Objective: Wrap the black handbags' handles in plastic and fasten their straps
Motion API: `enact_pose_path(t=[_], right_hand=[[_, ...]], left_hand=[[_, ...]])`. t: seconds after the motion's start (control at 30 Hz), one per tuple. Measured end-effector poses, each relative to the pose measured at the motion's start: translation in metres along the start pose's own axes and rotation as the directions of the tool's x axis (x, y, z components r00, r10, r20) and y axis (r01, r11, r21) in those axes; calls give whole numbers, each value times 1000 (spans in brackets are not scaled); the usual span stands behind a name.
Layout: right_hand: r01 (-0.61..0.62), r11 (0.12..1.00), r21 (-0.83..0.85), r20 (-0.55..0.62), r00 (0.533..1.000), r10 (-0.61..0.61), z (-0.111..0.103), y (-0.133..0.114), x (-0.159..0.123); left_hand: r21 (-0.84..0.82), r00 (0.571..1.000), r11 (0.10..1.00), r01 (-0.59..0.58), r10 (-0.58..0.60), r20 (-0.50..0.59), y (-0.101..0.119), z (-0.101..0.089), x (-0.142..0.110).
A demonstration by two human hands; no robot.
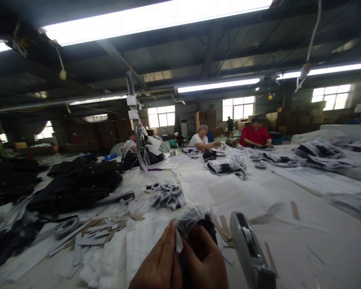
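Note:
My left hand [159, 261] and my right hand [206, 257] are close together at the bottom centre, both closed in a pinch on a small dark item wrapped in crinkled clear plastic [191, 216]. A white strip [178, 243] shows between the fingers. A grey tape dispenser [248, 245] stands just right of my right hand. A cluster of rolled grey bands [167, 194] lies on the white table [289, 241] beyond my hands.
Black garments [75, 182] are heaped on the left, with paper and card strips [90, 233] strewn before them. Wrapped bundles [225, 165] lie further back. Three people work at the far end; cartons line the back wall.

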State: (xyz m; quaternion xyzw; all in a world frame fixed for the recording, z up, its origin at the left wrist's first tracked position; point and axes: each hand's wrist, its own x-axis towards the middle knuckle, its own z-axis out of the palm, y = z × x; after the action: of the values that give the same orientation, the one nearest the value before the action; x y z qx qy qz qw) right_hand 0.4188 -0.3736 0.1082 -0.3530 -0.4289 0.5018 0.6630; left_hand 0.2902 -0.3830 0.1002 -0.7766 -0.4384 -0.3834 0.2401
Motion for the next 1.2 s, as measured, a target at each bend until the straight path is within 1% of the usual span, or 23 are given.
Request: enact_pose_path(t=[0.07, 0.13, 0.2, 0.27, 0.33, 0.4, 0.47, 0.53, 0.6, 0.67, 0.73, 0.8, 0.83, 0.87, 0.9, 0.93, 0.97, 1.0, 1.03, 1.07, 1.1, 1.13, 1.2], right_hand=[[20, 1000, -10, 24, 1000, -20, -3, -1, -1], [46, 999, 13, 57, 997, -46, -4, -2, -3], [47, 999, 19, 58, 997, -48, -4, -3, -5], [25, 1000, 1, 30, 999, -25, -4, -4, -5], [-14, 1000, 0, 16, 1000, 14, -5, -5, -3], [-52, 998, 35, 48, 998, 50, -9, -6, 0], [-79, 995, 63, 105, 992, 72, -14, -7, 4], [-90, 994, 58, 164, 983, 80, -20, -5, 8], [-96, 994, 48, 195, 977, 85, -22, -3, 11], [-101, 993, 56, 193, 977, 88, -21, -1, 12], [-101, 993, 55, 172, 981, 90, -19, -1, 11], [-78, 997, -24, 157, 984, 81, -21, -4, 12], [-38, 993, -109, 134, 990, 53, -27, -5, 14], [20, 974, -226, 92, 996, 1, -36, -7, 16], [79, 927, -366, 38, 997, -70, -51, -8, 18], [133, 845, -519, -27, 985, -172, -70, -8, 20], [145, 746, -650, -92, 960, -266, -92, -7, 21], [101, 660, -744, -160, 933, -323, -117, -6, 22], [28, 601, -799, -230, 908, -349, -142, -3, 23], [-73, 570, -818, -306, 895, -325, -166, 1, 23], [-189, 573, -797, -397, 880, -261, -187, 6, 22], [-293, 596, -748, -475, 863, -172, -204, 10, 21], [-387, 617, -685, -531, 845, -59, -225, 18, 18]], left_hand=[[-17, 998, 998, 62, -62, -3, 5, 5, -3], [-57, 993, 991, 118, -116, 23, 8, 9, -5], [-119, 985, 978, 171, -165, 56, 10, 10, -7], [-213, 972, 949, 233, -222, 75, 10, 8, -5], [-343, 949, 885, 314, -296, 104, 10, 2, 1], [-486, 906, 766, 421, -386, 176, 8, -7, 11], [-610, 841, 586, 533, -447, 305, 4, -15, 24], [-688, 779, 389, 613, -441, 445, 0, -18, 34], [-716, 737, 236, 657, -400, 545, -5, -16, 40], [-715, 709, 154, 681, -383, 592, -7, -11, 41], [-705, 679, 113, 700, -409, 609, -6, -7, 41], [-679, 632, 82, 729, -460, 623, -3, -5, 40], [-663, 605, 67, 746, -485, 632, -2, -5, 40], [-648, 580, 53, 759, -507, 638, -1, -5, 40], [-639, 562, 45, 768, -526, 639, -1, -6, 40], [-634, 550, 41, 772, -544, 634, -2, -7, 40], [-634, 544, 40, 772, -559, 626, -2, -7, 40], [-637, 541, 41, 770, -570, 618, -4, -7, 39], [-639, 541, 44, 768, -579, 611, -5, -6, 39], [-640, 540, 46, 767, -583, 606, -7, -5, 38], [-641, 541, 47, 766, -585, 604, -8, -3, 38], [-644, 545, 50, 763, -584, 601, -9, -1, 37], [-650, 558, 63, 757, -578, 595, -10, 2, 37]])
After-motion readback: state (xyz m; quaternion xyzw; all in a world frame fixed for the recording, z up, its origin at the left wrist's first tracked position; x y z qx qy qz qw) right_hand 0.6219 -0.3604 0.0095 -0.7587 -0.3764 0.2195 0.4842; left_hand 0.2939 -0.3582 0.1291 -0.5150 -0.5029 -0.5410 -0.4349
